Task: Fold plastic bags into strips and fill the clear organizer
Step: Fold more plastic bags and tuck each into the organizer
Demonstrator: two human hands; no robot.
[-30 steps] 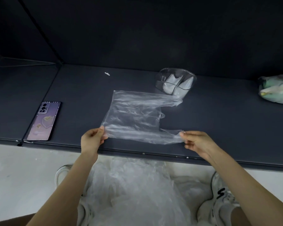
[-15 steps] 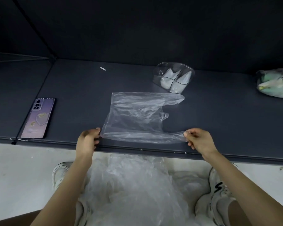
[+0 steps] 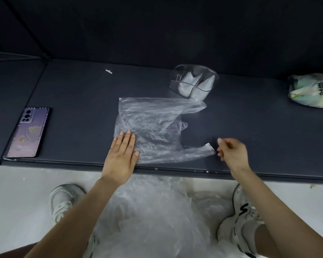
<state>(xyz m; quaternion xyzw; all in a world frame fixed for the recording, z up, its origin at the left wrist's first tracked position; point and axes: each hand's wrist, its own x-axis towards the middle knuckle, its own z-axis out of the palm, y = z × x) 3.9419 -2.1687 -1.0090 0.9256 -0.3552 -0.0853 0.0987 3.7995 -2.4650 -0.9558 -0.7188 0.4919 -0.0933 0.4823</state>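
The plastic bag [image 3: 151, 127] lies spread by the front edge of the table [image 3: 78, 90], its far handle reaching toward the clear organizer [image 3: 194, 81]. The left hand [image 3: 121, 157] presses the bag's near left corner with straight, flat fingers. The right hand [image 3: 233, 153] curls at the near handle's tip, and blur hides whether it pinches. This is thin, weightless, slippery film (it will creep and spring open), probably best held at the handles and corners and creased under a palm.
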